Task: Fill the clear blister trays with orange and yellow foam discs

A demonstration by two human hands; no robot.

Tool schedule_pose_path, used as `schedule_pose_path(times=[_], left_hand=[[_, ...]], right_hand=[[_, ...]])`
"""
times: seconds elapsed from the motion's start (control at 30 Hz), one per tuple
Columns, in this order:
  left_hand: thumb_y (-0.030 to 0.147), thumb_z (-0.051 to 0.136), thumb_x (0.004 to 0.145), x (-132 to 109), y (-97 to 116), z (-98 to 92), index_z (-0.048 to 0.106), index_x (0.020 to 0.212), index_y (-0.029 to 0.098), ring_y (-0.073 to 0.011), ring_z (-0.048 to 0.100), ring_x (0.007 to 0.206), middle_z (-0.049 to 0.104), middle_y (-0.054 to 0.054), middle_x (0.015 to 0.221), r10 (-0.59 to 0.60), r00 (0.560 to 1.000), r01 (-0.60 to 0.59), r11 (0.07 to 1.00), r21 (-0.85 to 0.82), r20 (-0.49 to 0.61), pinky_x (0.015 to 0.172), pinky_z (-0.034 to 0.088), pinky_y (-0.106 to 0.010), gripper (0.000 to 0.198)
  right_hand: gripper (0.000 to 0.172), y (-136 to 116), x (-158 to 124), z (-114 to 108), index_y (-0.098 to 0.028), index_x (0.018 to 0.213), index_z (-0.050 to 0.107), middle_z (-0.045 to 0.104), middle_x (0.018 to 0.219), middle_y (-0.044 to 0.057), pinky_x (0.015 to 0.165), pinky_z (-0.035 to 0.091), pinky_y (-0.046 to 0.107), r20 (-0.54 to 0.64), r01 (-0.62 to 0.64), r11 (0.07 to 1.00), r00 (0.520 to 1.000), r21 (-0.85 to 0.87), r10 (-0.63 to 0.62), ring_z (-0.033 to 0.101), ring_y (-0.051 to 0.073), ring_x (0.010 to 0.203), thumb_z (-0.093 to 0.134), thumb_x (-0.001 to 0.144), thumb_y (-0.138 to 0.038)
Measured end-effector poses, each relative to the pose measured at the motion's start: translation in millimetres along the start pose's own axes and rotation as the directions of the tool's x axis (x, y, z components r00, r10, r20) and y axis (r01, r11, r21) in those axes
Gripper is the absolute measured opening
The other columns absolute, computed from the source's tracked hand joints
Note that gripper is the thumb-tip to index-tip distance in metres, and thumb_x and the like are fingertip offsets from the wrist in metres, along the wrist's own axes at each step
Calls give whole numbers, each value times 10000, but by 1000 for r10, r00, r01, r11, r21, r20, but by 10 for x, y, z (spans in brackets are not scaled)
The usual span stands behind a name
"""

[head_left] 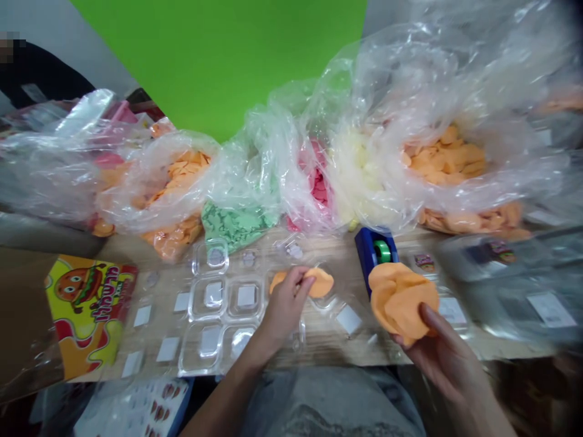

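Observation:
My left hand [285,306] pinches a thin orange disc [321,283] above the middle of the wooden table; another orange piece [277,280] shows just left of its fingers. In my right hand [439,352] is a stack of orange discs [401,297], fanned out, with the thumb on top. The stack partly covers a blue tape dispenser [365,249] with green tape. Clear plastic containers [207,298] stand in rows left of my left hand, some with white paper squares [246,295] in or under them.
Open plastic bags along the back hold orange [444,159], green [237,224], pink [320,182] and pale yellow pieces [364,164]. A printed burger box [88,309] is at left. Clear packages [523,303] lie at right. A person's dark sleeve [45,73] shows at upper left.

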State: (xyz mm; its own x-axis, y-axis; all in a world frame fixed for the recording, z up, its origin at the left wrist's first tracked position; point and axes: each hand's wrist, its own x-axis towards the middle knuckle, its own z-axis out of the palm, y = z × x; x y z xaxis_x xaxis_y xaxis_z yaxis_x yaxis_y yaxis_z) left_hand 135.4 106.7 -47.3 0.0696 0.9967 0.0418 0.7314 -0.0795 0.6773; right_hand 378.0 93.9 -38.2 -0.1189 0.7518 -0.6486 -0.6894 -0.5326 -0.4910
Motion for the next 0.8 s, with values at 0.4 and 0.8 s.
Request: schedule_pose_path(times=[0.4, 0.8], left_hand=[[241, 416, 909, 247, 176, 17, 616, 951, 192, -192, 604, 782, 704, -31, 884, 8, 992, -28, 986, 161, 126, 743, 396, -325, 210], [227, 413, 908, 157, 13, 273, 575, 1121, 185, -272, 550, 979, 604, -130, 1131, 279, 937, -347, 824, 448, 212, 814, 403, -445, 271]], right_hand=[[318, 141, -118, -281, -275, 955, 655, 719, 913, -7, 469, 585, 240, -11, -68, 994, 998, 90, 70, 682, 182, 711, 760, 665, -200], [279, 259, -209, -70, -200, 936, 636, 693, 819, 24, 445, 535, 241, -31, -46, 999, 998, 24, 47, 628, 159, 615, 740, 682, -245]])
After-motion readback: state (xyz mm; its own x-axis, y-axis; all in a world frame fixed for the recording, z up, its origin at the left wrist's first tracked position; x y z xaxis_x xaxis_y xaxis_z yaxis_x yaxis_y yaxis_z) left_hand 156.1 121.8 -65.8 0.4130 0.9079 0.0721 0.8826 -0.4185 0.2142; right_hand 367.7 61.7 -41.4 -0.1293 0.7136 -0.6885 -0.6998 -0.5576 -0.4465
